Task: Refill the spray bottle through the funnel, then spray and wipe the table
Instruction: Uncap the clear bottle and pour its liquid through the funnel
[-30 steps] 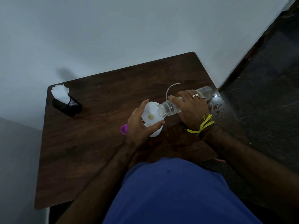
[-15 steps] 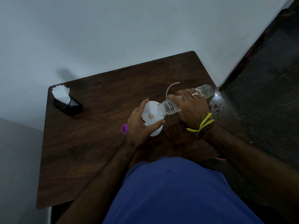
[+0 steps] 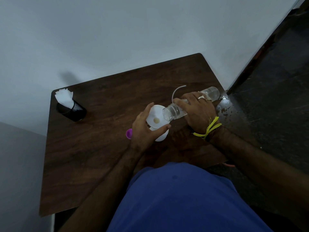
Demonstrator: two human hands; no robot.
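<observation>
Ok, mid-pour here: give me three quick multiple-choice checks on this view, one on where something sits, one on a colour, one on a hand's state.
1. Where is the black mesh cup with white tissues?
A. the table's far left corner
B. beside the funnel
C. the near right edge

2. What colour is the small cap by the left hand?
A. yellow
B. purple
C. green

3. What is the right hand doing?
A. lying flat on the table
B. hanging idle
C. gripping the clear bottle, tipped over the white funnel

Answers: 1 A, the cup stands alone at the far left corner. 2 B, the cap shows purple just left of the hand. 3 C, fingers wrap the bottle, whose mouth sits above the funnel.
</observation>
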